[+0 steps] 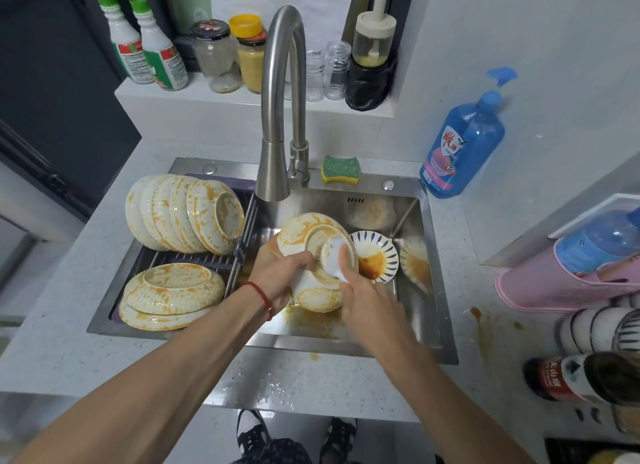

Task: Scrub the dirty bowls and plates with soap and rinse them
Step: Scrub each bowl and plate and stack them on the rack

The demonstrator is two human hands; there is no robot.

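Bowls [313,256] are what I am working on: two of them, stacked and turned bottom-up, streaked with orange sauce, held over the sink [429,256] below the faucet [277,117]. My left hand [277,273] grips the stack at its left edge, fingers curled over the rim. My right hand [360,290] pinches a white cloth or pad [337,256] against the upper bowl's base ring; I cannot tell which it is. Just right of the bowls, a blue-patterned plate [377,256] with a brown puddle of sauce leans in the basin, and its left side is hidden behind the stack. Orange residue lies on the basin floor under my hands. To the left, a drying rack [239,252] spans the sink and carries five stained bowls on edge [187,214] in a row, with two more stained dishes [169,295] stacked upside down in front of them. On the sink's back ledge rests one green-and-yellow sponge [340,169], just right of the faucet base. Further right on the counter stands one blue pump bottle of soap [460,141]. On the shelf behind the faucet I count two spray bottles [145,44], two jars [232,51] and two clear shakers [325,70].
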